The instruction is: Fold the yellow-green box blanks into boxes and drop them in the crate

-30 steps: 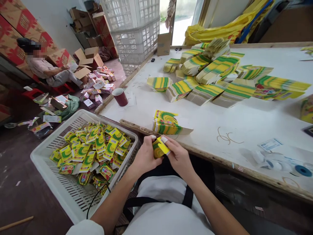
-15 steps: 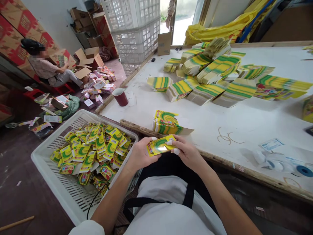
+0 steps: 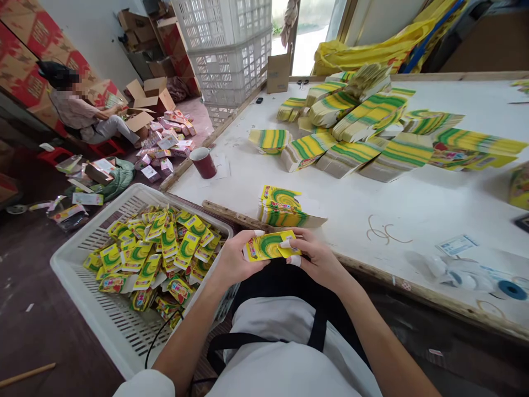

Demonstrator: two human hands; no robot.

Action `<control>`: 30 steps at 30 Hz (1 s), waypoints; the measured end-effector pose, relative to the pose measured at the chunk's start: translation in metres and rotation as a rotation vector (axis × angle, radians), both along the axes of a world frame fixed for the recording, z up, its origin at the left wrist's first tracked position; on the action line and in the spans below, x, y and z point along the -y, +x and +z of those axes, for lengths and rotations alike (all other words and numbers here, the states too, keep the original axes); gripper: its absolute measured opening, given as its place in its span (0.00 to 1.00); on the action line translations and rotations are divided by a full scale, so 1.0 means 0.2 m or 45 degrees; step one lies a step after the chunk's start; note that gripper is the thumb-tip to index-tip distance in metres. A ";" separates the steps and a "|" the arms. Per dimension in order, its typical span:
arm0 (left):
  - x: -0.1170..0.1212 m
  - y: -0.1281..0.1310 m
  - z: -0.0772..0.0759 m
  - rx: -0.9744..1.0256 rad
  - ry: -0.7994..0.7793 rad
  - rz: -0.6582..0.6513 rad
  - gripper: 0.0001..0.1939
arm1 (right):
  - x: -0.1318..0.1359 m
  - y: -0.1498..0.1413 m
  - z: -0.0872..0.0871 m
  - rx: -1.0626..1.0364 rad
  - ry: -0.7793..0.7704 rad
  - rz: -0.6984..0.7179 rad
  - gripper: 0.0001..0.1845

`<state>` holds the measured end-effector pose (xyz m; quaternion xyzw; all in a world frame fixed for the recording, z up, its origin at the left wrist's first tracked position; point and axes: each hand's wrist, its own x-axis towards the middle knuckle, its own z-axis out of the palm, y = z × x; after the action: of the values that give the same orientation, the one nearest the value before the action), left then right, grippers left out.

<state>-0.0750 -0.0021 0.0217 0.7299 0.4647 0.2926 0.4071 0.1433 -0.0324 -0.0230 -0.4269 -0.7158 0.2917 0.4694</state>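
Between my two hands, just in front of the table edge, is a small yellow and green printed carton (image 3: 268,246). My left hand (image 3: 237,258) is closed on its left end, thumb on top. My right hand (image 3: 316,258) grips the right end, its white-covered fingertips pressing on the flap there. A stack of flat cartons (image 3: 283,207) lies on the table just beyond my hands. At my left, a white plastic basket (image 3: 76,289) holds a heap of folded cartons (image 3: 151,253) with the same print.
On the white table (image 3: 343,207) lie bundles of flat cartons (image 3: 363,121), a dark red mug (image 3: 203,163), rubber bands (image 3: 386,229) and a tape roll (image 3: 512,289). White crates (image 3: 227,60) stand behind. A co-worker (image 3: 78,107) sits at the far left near pink cartons (image 3: 169,143).
The carton has tilted slightly in my hands, and the bright glare on its face is gone. Both hands stay on it in nearly the same place. The co-worker's hands have shifted a little.
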 end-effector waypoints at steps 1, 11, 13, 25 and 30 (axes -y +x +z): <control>0.00 0.00 0.00 0.004 0.013 0.009 0.27 | 0.00 -0.02 0.00 -0.003 0.009 -0.050 0.12; -0.06 0.04 -0.07 0.687 -0.521 0.424 0.29 | -0.01 -0.12 0.00 -0.023 0.097 -0.418 0.12; -0.05 0.06 -0.07 0.775 -0.637 0.421 0.27 | -0.01 -0.14 0.00 0.029 0.168 -0.391 0.12; -0.03 0.09 -0.03 0.890 -0.682 0.604 0.34 | 0.00 -0.10 -0.03 0.189 0.203 -0.250 0.09; -0.01 0.10 -0.04 0.917 -0.647 0.562 0.30 | 0.00 -0.14 -0.02 0.145 0.181 -0.382 0.09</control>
<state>-0.0552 0.0009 0.0133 0.3442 0.4946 0.4829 0.6353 0.1158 -0.0324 -0.0277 -0.5106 -0.6883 0.1422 0.4953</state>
